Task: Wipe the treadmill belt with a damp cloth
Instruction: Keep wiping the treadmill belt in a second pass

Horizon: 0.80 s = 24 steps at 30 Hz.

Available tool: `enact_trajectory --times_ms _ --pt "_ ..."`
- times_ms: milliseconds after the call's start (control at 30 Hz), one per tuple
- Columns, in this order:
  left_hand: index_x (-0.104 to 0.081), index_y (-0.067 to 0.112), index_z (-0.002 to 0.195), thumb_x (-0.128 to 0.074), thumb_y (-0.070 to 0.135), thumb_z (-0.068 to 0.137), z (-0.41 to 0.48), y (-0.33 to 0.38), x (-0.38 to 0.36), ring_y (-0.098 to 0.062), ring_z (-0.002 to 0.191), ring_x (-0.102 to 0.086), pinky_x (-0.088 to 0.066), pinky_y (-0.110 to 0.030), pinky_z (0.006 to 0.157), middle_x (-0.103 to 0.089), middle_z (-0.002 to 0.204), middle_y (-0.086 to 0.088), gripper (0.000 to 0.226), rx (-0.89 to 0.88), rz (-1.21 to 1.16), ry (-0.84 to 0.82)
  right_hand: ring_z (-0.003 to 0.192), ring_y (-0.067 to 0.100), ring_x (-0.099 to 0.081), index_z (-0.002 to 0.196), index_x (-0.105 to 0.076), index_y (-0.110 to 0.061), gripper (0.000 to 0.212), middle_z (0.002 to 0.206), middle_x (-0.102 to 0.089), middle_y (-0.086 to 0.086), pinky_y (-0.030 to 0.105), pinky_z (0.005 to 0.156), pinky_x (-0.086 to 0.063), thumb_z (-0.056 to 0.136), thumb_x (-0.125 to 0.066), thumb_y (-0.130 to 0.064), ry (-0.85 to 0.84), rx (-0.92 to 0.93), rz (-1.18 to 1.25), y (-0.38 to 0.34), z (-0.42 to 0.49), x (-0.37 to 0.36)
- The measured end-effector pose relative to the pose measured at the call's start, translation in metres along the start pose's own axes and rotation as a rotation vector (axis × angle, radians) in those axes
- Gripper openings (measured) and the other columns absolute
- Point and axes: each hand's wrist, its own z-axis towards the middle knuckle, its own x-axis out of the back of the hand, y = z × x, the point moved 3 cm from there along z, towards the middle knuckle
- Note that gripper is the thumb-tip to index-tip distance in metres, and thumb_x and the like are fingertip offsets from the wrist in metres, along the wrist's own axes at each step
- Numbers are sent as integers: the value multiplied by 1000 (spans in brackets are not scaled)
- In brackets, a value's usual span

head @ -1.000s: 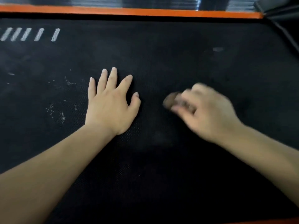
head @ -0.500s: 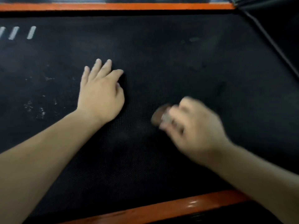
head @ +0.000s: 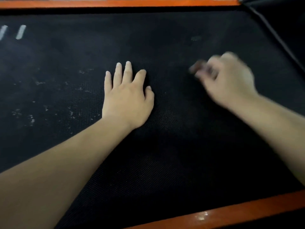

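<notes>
The black textured treadmill belt [head: 165, 146] fills the view. My left hand [head: 127, 100] lies flat on it, palm down, fingers spread, holding nothing. My right hand [head: 229, 81], blurred by motion, is closed on a small dark brownish cloth [head: 197, 67] that pokes out past the fingertips and presses on the belt. Most of the cloth is hidden under the fingers. White dusty specks [head: 46, 108] mark the belt to the left of my left hand.
Orange side rails run along the far edge [head: 115, 3] and the near edge [head: 231, 214] of the belt. White stripe marks [head: 20, 32] sit at the upper left. A dark frame part [head: 280, 35] slants down at the upper right.
My right hand with the cloth has swept away from me and to the right across the belt. My left hand's fingers have spread apart again.
</notes>
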Motion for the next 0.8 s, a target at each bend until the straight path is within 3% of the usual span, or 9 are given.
enact_trajectory --times_ms 67,167,233,367,433,533,600,700,800 --pt "-35 25 152 -33 42 103 0 0 0 -31 157 -2 1 -50 126 -15 169 -13 52 -5 4 0 90 37 -59 92 -58 -22 26 97 -52 10 37 66 -43 92 -58 -48 37 -205 44 11 26 -5" --pt "-35 26 152 -30 43 101 0 0 -1 -31 157 -3 0 -51 126 -15 169 -13 54 -7 13 2 79 24 -54 90 -61 -19 31 91 -52 4 32 61 -41 90 -57 -49 -26 170 139 -44 -8 -14" --pt "-36 26 151 -26 46 97 0 0 -1 -31 157 -4 -1 -51 126 -17 169 -13 59 -1 14 7 74 19 -50 83 -56 -22 32 85 -49 -1 30 59 -38 89 -56 -53 -112 253 217 -44 -5 -17" --pt "-38 28 150 -25 47 96 1 0 -1 -30 157 -6 -1 -50 126 -19 168 -10 59 -2 5 16 88 30 -57 83 -50 -25 26 92 -50 3 34 65 -37 91 -60 -48 33 -137 100 0 60 -19" --pt "-37 30 151 -25 48 96 1 0 -2 -29 157 -5 -1 -50 127 -18 169 -8 59 -8 5 15 83 26 -55 86 -56 -22 26 91 -50 3 34 64 -41 90 -61 -46 44 25 129 -26 44 -23" --pt "-34 31 154 -22 49 96 1 -1 -3 -28 157 -4 -2 -50 127 -17 169 -7 62 1 25 22 74 17 -48 86 -59 -23 25 84 -47 -3 30 61 -38 88 -64 -47 -120 271 280 -45 26 -29" --pt "-34 31 155 -20 50 96 0 -1 -3 -27 157 -4 -1 -49 127 -17 169 -7 63 6 28 20 77 24 -54 85 -58 -23 26 87 -54 1 31 64 -37 88 -62 -49 -22 109 195 -14 73 -30" --pt "-34 30 155 -21 49 97 0 0 -3 -27 157 -4 -2 -49 127 -17 169 -7 63 -3 24 20 92 32 -62 92 -62 -20 26 94 -63 6 32 67 -38 90 -60 -46 50 -295 113 22 135 -32" --pt "-38 30 154 -22 49 97 0 0 -1 -28 157 -8 -4 -50 127 -21 168 -8 62 2 19 27 77 23 -55 87 -62 -22 23 89 -56 1 31 63 -37 89 -63 -45 -44 13 202 -18 121 -46"
